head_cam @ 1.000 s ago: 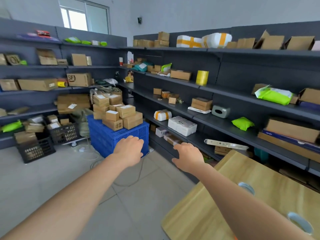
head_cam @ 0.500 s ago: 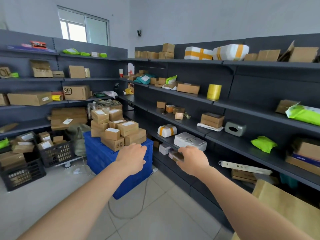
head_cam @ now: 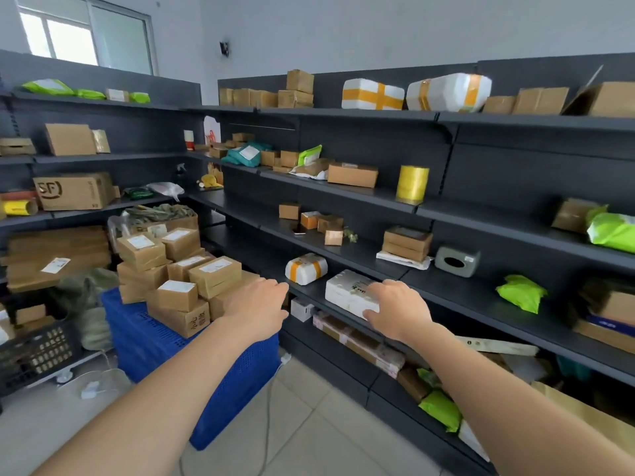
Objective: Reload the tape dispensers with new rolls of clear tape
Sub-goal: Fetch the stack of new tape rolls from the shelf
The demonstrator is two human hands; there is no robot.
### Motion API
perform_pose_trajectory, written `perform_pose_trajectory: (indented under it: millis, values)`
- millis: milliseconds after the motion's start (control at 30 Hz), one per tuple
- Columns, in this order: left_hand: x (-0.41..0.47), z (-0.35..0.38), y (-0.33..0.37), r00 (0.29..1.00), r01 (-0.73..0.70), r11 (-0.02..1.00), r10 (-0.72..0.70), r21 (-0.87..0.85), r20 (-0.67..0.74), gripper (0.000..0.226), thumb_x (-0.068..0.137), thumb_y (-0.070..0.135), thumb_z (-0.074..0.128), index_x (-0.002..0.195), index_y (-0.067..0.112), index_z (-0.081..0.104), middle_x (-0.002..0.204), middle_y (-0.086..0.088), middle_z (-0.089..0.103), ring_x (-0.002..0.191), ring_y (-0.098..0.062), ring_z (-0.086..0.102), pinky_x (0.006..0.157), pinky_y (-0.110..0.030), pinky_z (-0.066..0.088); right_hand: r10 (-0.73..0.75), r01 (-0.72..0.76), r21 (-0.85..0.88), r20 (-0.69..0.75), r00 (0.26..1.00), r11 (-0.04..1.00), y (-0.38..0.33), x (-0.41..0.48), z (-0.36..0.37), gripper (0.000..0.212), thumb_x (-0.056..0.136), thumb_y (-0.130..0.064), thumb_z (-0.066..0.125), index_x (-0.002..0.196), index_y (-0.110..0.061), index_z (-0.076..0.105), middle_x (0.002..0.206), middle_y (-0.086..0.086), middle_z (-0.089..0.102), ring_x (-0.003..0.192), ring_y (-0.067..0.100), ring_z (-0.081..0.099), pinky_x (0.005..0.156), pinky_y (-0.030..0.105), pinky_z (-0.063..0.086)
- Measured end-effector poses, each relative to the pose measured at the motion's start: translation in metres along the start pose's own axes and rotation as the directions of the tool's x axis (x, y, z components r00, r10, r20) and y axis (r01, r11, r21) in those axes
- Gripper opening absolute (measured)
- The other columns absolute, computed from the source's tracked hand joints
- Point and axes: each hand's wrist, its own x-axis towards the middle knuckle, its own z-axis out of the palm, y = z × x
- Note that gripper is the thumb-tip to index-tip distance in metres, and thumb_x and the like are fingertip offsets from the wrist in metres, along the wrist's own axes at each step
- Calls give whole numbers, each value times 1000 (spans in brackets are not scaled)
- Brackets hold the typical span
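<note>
Against the right hand (head_cam: 398,310): white pack (head_cam: 347,293).

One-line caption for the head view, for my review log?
Both bare hands reach toward dark parcel shelves, right hand at a white package, left hand empty above stacked boxes.

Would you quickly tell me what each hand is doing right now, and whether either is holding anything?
Left hand: open, fingers loosely curled, holding nothing.
Right hand: open, fingers on the white package on the shelf, not gripping it.
</note>
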Motion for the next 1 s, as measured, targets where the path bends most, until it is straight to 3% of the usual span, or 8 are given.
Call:
perform_pose_trajectory:
  millis: [100, 300, 567, 767, 867, 1000]
  values:
    - [52, 12, -18, 999, -27, 999, 28, -26, 17, 43, 95, 38, 52, 133, 19, 46, 126, -2, 55, 117, -21, 51, 88, -37, 51, 62, -62, -2, -7, 998, 998, 1, 36, 6, 47, 93, -41, 56, 135, -20, 50, 130, 3, 56, 124, 25, 49, 100, 37, 44]
    - [146, 22, -40, 990, -140, 988, 140, -60, -10, 32, 94, 37, 53, 121, 20, 51, 116, 1, 57, 110, -19, 52, 78, -33, 47, 164, -164, -3, -9, 986, 987, 5, 106, 17, 44, 93, -37, 54, 134, -19, 51, 126, 4, 57, 122, 26, 49, 97, 35, 44]
    - [260, 40, -44, 975, -220, 971, 220, -91, -10, 45, 95, 38, 51, 135, 20, 46, 132, 1, 53, 126, -20, 45, 93, -41, 49, 239, -239, -12, -2, 971, 971, 26, 192, 26, 44, 94, -36, 53, 134, -18, 50, 129, 5, 57, 123, 26, 50, 99, 36, 43]
    - [359, 60, -20, 961, -275, 954, 273, -117, -33, 36, 92, 38, 54, 124, 20, 51, 120, 0, 57, 116, -23, 53, 86, -42, 51, 247, -249, -57, -54, 968, 967, 75, 272, 27, 45, 93, -38, 56, 132, -16, 51, 127, 7, 57, 122, 27, 49, 96, 37, 43]
    - [410, 64, -2, 952, -304, 945, 299, -116, -66, 44, 94, 36, 54, 133, 19, 48, 129, -1, 56, 122, -22, 49, 91, -40, 50, 253, -257, -70, -68, 965, 964, 108, 313, 25, 41, 93, -38, 55, 127, -15, 52, 125, 7, 57, 120, 28, 50, 93, 37, 44]
    - [474, 61, 25, 946, -318, 941, 307, -117, -101, 45, 94, 36, 55, 135, 18, 47, 132, -2, 54, 125, -20, 47, 92, -38, 50, 260, -268, -112, -80, 962, 957, 153, 363, 19, 47, 93, -37, 55, 134, -16, 49, 130, 6, 55, 124, 28, 48, 98, 38, 44]
